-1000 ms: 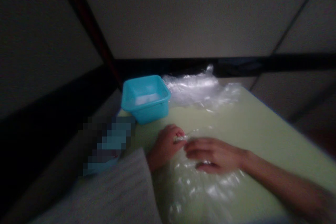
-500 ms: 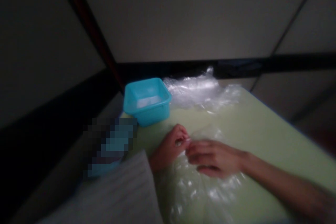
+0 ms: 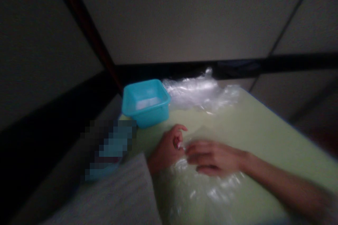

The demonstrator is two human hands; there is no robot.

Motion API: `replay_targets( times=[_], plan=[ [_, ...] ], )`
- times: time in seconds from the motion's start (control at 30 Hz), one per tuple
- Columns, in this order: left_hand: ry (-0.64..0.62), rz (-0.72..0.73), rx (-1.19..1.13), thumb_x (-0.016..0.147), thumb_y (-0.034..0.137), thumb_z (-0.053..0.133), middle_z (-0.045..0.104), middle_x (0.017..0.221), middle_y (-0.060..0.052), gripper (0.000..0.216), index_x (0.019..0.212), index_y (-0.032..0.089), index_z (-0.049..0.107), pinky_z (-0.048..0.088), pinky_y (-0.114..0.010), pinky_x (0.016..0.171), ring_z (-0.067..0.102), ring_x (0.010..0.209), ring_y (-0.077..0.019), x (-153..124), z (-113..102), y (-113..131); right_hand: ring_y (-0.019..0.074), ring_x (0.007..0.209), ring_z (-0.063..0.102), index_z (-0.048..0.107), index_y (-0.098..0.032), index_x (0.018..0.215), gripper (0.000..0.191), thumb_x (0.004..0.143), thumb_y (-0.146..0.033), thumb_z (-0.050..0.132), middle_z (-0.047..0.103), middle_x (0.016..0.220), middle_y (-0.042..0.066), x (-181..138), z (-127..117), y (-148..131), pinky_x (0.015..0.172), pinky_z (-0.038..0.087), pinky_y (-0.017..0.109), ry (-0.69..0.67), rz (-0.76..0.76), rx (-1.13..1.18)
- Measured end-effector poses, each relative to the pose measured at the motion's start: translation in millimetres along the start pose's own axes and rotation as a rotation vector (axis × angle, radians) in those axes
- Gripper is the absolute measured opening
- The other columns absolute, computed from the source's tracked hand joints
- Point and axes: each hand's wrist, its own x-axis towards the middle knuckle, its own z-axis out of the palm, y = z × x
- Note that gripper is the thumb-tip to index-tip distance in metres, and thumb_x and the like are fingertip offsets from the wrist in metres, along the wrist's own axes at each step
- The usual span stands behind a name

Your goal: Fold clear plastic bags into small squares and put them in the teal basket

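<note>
A clear plastic bag (image 3: 211,195) lies crinkled on the pale green tabletop, below and between my hands. My left hand (image 3: 169,146) is at the bag's upper edge, thumb and curled fingers closed on a bit of the plastic, with the index finger lifted and bent. Close beside it on the right, my right hand (image 3: 212,158) has its fingers together and bent down on the same plastic, the fingertips almost meeting the left thumb. Blur hides exactly how the fingertips grip the film.
A turquoise plastic basin (image 3: 151,116) with something whitish inside stands at the far left corner of the table (image 3: 264,133). More crumpled clear plastic (image 3: 200,93) lies along the back edge. A pixelated bluish patch (image 3: 113,147) is left of the table, and a panelled wall (image 3: 185,17) rises behind.
My left index finger has lifted and opened away from the thumb. The left hand has shifted slightly left, and the right hand stays nearly in place.
</note>
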Motion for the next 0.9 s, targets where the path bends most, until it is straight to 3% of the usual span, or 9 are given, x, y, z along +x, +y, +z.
replay_targets(
  times=[0.17,0.23,0.47,0.6,0.67,0.73,0.8,0.9],
  plan=[
    [-0.035,-0.058,-0.016,0.054,0.003,0.043,0.034,0.049,0.01,0.04,0.091,0.017,0.052,0.026,-0.019,0.046,0.034,0.046,-0.0081,0,-4,5,0.0226,0.122,0.043,0.058,-0.011,0.111,0.029,0.089,-0.027,0.048,0.057,0.118,0.016,0,1,2,0.1,0.04,0.042,0.016,0.001,-0.024],
    [0.02,-0.051,0.021,0.052,0.002,0.043,0.035,0.049,0.01,0.043,0.09,0.018,0.053,0.027,-0.02,0.047,0.035,0.046,-0.0087,2,-7,4,0.0229,0.123,0.042,0.057,-0.011,0.113,0.031,0.089,-0.028,0.048,0.056,0.119,0.017,-1,0,3,0.1,0.039,0.043,0.022,0.008,-0.026],
    [0.511,0.033,0.362,0.057,0.003,0.046,0.042,0.065,0.006,0.043,0.097,0.019,0.049,0.037,-0.026,0.067,0.045,0.063,-0.0131,12,-25,-10,0.0229,0.124,0.042,0.05,-0.009,0.124,0.044,0.087,-0.031,0.054,0.05,0.127,0.019,-10,-11,9,0.1,0.039,0.041,0.036,0.147,0.035],
    [0.681,0.101,0.386,0.062,0.003,0.046,0.046,0.079,0.001,0.046,0.104,0.02,0.043,0.041,-0.029,0.071,0.047,0.072,-0.0157,14,-31,-13,0.0213,0.118,0.047,0.049,-0.011,0.126,0.043,0.088,-0.03,0.053,0.053,0.123,0.016,-14,-17,13,0.097,0.042,0.039,0.098,0.226,0.036],
    [0.661,0.154,0.404,0.064,0.004,0.046,0.048,0.086,-0.002,0.04,0.101,0.02,0.045,0.043,-0.031,0.075,0.049,0.078,-0.0173,12,-30,-11,0.0206,0.114,0.051,0.051,-0.014,0.123,0.035,0.091,-0.027,0.048,0.057,0.12,0.014,-14,-18,15,0.096,0.044,0.04,0.157,0.282,0.002],
    [0.55,0.218,0.436,0.067,0.005,0.046,0.051,0.091,-0.004,0.032,0.096,0.019,0.049,0.045,-0.033,0.081,0.052,0.086,-0.0189,9,-25,-10,0.0207,0.109,0.054,0.054,-0.014,0.119,0.031,0.092,-0.026,0.044,0.059,0.117,0.013,-13,-17,15,0.094,0.045,0.04,0.202,0.345,-0.043],
    [0.355,0.265,0.481,0.071,0.006,0.046,0.055,0.097,-0.005,0.028,0.095,0.018,0.053,0.045,-0.035,0.087,0.054,0.095,-0.0199,6,-18,-8,0.0213,0.108,0.055,0.053,-0.013,0.12,0.032,0.092,-0.025,0.043,0.06,0.117,0.014,-10,-15,14,0.093,0.046,0.04,0.205,0.401,-0.074],
    [0.058,0.268,0.577,0.08,0.012,0.045,0.056,0.118,-0.01,0.032,0.111,0.016,0.052,0.042,-0.037,0.098,0.051,0.112,-0.0211,-1,-8,-10,0.0225,0.115,0.052,0.046,-0.011,0.128,0.04,0.092,-0.028,0.043,0.056,0.124,0.016,-6,-10,13,0.098,0.043,0.041,0.149,0.441,-0.096]
  ],
)
